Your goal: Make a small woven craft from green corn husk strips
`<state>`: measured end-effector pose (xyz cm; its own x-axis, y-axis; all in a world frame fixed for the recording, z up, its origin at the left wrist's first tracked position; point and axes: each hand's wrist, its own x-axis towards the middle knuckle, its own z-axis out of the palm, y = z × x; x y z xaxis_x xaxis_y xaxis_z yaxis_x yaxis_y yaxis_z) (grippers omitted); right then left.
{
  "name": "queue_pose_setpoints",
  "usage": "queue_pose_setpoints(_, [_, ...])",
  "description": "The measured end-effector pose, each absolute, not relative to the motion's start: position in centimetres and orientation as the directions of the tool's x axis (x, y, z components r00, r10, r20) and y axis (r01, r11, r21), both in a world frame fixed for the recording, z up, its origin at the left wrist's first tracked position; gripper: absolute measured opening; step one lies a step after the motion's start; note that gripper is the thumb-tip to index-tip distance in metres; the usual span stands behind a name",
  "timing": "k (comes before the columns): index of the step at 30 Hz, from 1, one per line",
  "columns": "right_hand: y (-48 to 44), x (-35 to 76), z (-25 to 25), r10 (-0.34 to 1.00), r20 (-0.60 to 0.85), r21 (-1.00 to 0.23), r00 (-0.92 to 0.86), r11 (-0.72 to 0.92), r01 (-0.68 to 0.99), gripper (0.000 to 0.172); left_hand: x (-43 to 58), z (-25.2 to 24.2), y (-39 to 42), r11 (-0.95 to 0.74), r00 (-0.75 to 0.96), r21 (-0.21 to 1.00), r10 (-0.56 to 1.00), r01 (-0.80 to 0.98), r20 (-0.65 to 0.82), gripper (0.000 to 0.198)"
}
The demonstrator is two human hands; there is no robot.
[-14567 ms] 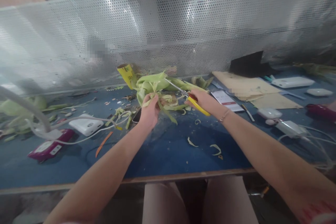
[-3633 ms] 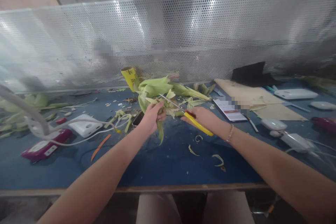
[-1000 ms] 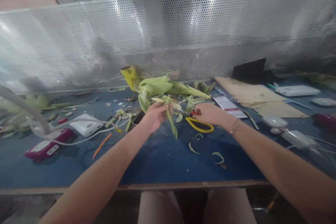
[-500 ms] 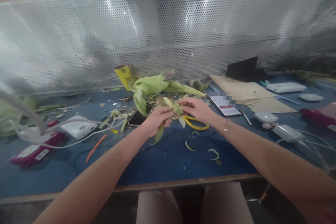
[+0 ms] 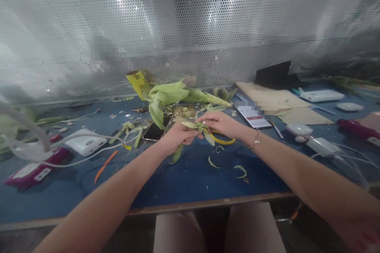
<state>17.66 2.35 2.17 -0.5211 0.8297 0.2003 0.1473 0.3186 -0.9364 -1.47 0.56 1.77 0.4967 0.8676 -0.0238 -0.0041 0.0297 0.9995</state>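
Note:
My left hand [image 5: 176,137] is closed around a small bundle of green leaf strips [image 5: 198,128], one strip hanging below the fist. My right hand [image 5: 221,122] pinches the same bundle from the right, fingers curled on it. The two hands meet above the blue tabletop [image 5: 184,174]. The yellow-handled scissors [image 5: 222,140] lie on the table just under my right hand, let go. A heap of green corn husks [image 5: 175,95] sits behind the hands, with a yellow roll [image 5: 135,81] at its left.
A perforated metal screen [image 5: 190,31] walls off the back. A dark phone [image 5: 154,131] lies by the husks and a lit phone [image 5: 253,115] to the right. White boxes, cables and magenta devices [image 5: 32,170] lie left and right. Cardboard [image 5: 276,101] sits at the back right. Leaf scraps [image 5: 240,170] dot the table.
My right hand laid the scissors down on the table and came over to the leaf bundle. Both hands now hold the bundle together.

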Motion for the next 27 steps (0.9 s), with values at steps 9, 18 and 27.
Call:
queue_pose_setpoints(9, [1.9,16.6,2.3,0.891,0.206,-0.955,-0.404,0.273,0.114,0.011,-1.0,1.6,0.6,-0.017,0.406,0.990,0.911,-0.143,0.074,0.023])
queue_pose_setpoints(18, [0.9,16.0,2.9,0.910,0.260,-0.940,-0.324,0.315,0.130,0.005,-1.1,1.8,0.6,-0.021,0.395,0.988,0.915,-0.154,0.081,0.021])
queue_pose_setpoints(27, [2.0,16.8,1.7,0.848,0.350,-0.907,-0.397,0.413,0.082,0.022,-0.9,2.1,0.4,0.022,0.379,0.972,0.923,-0.233,0.069,0.021])
